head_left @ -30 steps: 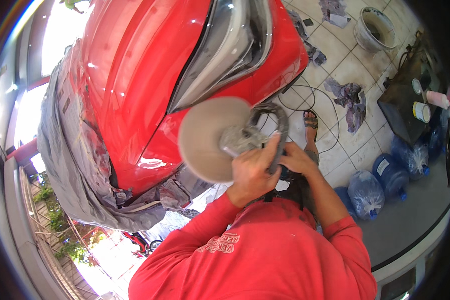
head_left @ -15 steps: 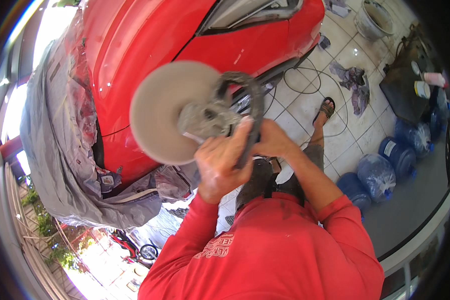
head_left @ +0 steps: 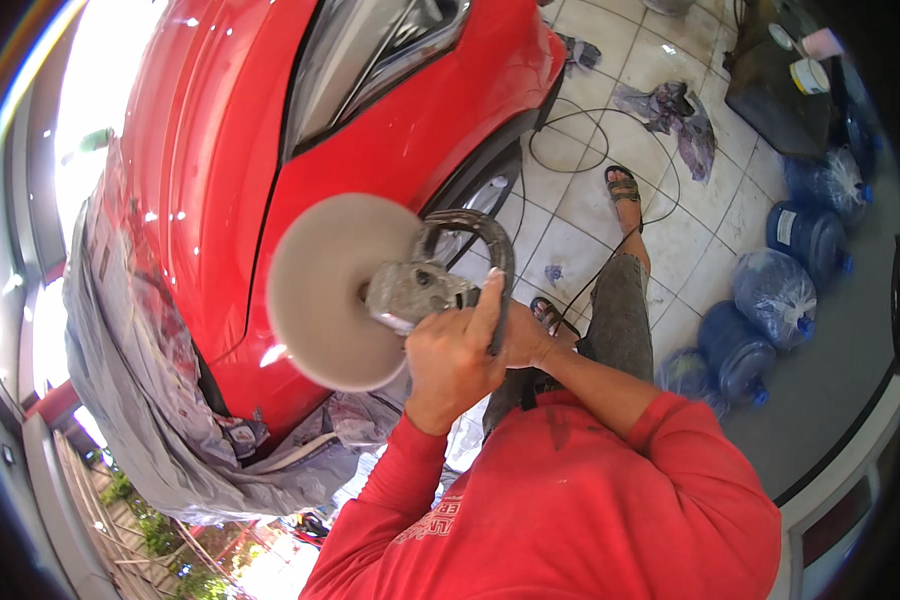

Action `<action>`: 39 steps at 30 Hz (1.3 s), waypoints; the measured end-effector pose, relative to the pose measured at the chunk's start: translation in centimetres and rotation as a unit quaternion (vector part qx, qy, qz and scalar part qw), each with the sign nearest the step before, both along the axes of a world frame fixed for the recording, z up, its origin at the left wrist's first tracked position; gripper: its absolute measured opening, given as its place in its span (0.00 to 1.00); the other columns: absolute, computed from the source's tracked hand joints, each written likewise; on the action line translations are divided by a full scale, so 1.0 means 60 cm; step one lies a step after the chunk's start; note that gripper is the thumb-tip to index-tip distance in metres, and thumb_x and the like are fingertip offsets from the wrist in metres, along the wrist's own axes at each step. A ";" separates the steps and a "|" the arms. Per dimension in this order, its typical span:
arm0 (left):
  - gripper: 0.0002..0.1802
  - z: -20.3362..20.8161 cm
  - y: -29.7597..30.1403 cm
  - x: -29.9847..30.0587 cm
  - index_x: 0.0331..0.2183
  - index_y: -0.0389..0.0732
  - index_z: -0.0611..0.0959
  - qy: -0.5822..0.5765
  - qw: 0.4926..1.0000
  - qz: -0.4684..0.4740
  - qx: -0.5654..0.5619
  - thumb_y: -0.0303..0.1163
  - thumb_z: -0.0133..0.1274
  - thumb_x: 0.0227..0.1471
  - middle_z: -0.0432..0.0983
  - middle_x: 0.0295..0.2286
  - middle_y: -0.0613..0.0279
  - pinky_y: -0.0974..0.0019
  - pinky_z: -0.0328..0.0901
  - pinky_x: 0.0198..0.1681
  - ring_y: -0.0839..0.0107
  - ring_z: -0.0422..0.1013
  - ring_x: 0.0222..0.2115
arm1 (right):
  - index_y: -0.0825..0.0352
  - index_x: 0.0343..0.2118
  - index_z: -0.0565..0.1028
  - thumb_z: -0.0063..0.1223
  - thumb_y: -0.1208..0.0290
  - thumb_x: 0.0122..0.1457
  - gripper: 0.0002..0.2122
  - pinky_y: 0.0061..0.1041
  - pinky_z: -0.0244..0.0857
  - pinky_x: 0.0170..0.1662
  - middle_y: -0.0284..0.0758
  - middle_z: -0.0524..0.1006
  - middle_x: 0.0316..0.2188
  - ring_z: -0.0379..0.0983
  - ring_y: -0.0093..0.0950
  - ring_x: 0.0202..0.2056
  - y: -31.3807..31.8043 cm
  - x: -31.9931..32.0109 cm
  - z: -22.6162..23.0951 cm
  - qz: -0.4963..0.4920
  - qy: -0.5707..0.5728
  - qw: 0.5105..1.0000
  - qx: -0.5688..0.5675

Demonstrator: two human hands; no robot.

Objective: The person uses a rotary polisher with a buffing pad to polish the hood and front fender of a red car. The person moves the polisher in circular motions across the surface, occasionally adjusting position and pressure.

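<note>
A grey rotary polisher [head_left: 410, 292] with a large round pale pad [head_left: 335, 295] is held in both hands. My left hand [head_left: 455, 362] is closed on the polisher body, its index finger stretched toward the black loop handle [head_left: 505, 260]. My right hand [head_left: 526, 335] is closed on the rear part, partly hidden behind the left hand and the handle. Smooth and smeared, the pad is over the red fender of a red car [head_left: 370, 165]. Whether it touches the paint I cannot tell. The headlight [head_left: 370, 60] is beyond it.
Grey plastic sheeting [head_left: 130, 370] drapes the car's left side. A black cable [head_left: 675, 190] curls over the tiled floor [head_left: 580, 130] near my sandalled foot [head_left: 625, 195]. Crumpled plastic [head_left: 685, 125] lies there too. Blue water jugs [head_left: 735, 340] and a dark box [head_left: 780, 95] stand at right.
My view has shifted, showing more of the headlight and a second sandalled foot. The polisher and both hands sit lower in view, with the pad nearer the front wheel. Both hands keep their hold.
</note>
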State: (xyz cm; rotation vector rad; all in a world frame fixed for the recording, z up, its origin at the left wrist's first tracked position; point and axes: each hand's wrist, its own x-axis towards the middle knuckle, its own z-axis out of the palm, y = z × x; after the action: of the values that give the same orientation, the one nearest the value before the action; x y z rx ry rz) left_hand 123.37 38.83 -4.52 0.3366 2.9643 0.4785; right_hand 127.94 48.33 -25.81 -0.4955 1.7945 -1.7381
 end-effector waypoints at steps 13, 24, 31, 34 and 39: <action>0.17 -0.276 0.222 -0.355 0.37 0.37 0.86 -0.138 0.964 -0.203 -0.099 0.36 0.69 0.46 0.84 0.25 0.50 0.48 0.75 0.33 0.49 0.83 0.28 | 0.68 0.56 0.78 0.74 0.63 0.55 0.27 0.36 0.72 0.58 0.36 0.86 0.47 0.83 0.31 0.47 0.144 -0.153 -0.100 -0.190 -0.407 0.868 -0.211; 0.21 -0.523 0.344 -0.523 0.39 0.44 0.91 -0.264 0.898 -0.262 -0.234 0.47 0.74 0.46 0.89 0.35 0.52 0.49 0.79 0.40 0.51 0.86 0.37 | 0.61 0.56 0.79 0.62 0.47 0.64 0.25 0.39 0.78 0.56 0.36 0.86 0.48 0.86 0.32 0.46 0.216 -0.258 -0.233 -0.175 -0.656 0.647 -0.346; 0.19 -0.565 0.355 -0.552 0.39 0.45 0.92 -0.281 0.890 -0.266 -0.240 0.44 0.72 0.46 0.89 0.37 0.51 0.48 0.79 0.40 0.51 0.86 0.39 | 0.60 0.59 0.78 0.59 0.44 0.68 0.26 0.40 0.78 0.56 0.35 0.86 0.51 0.85 0.31 0.50 0.198 -0.287 -0.271 -0.184 -0.630 0.662 -0.361; 0.18 -0.537 0.342 -0.546 0.39 0.45 0.92 -0.256 0.903 -0.263 -0.224 0.43 0.72 0.45 0.89 0.36 0.51 0.49 0.79 0.40 0.51 0.86 0.37 | 0.63 0.58 0.77 0.63 0.48 0.66 0.26 0.39 0.78 0.55 0.36 0.85 0.50 0.85 0.31 0.48 0.181 -0.285 -0.262 -0.210 -0.626 0.668 -0.345; 0.17 -0.415 0.306 -0.494 0.36 0.44 0.91 -0.212 0.916 -0.270 -0.207 0.44 0.72 0.47 0.88 0.31 0.52 0.50 0.77 0.37 0.51 0.85 0.33 | 0.71 0.59 0.75 0.71 0.62 0.62 0.27 0.37 0.77 0.56 0.38 0.84 0.50 0.83 0.30 0.48 0.135 -0.252 -0.198 -0.242 -0.556 0.724 -0.329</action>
State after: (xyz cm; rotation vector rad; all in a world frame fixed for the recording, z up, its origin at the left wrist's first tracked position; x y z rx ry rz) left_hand 93.74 57.19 -29.42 0.8380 2.3221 -0.1321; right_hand 112.81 56.46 -37.70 0.7570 0.3992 -2.2292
